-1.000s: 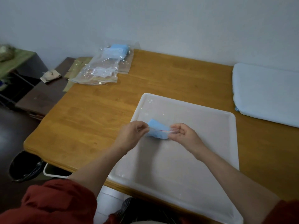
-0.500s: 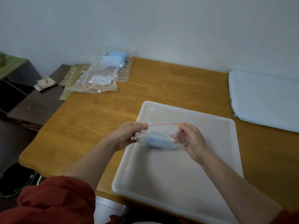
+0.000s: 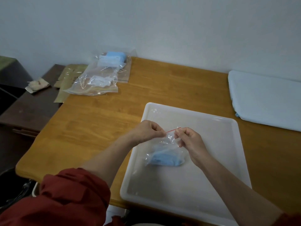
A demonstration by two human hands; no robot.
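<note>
Small clear zip bag (image 3: 169,144) with a blue item (image 3: 167,159) inside hangs over the white tray (image 3: 211,160), held at its red-striped top edge. Left hand (image 3: 146,132) and right hand (image 3: 189,139) both pinch that edge, fingers curled. Tray sits on the wooden table (image 3: 97,128); more bags (image 3: 99,77) at far left.

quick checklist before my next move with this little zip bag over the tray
1. Left hand pinches the top edge of the small clear bag: ok.
2. Right hand pinches the same edge at the other end: ok.
3. Red seal strip pressed shut along its whole length: cannot tell.
4. Blue item sits low inside the bag, away from the strip: ok.
5. Bag is over the white tray, inside its rim: ok.
</note>
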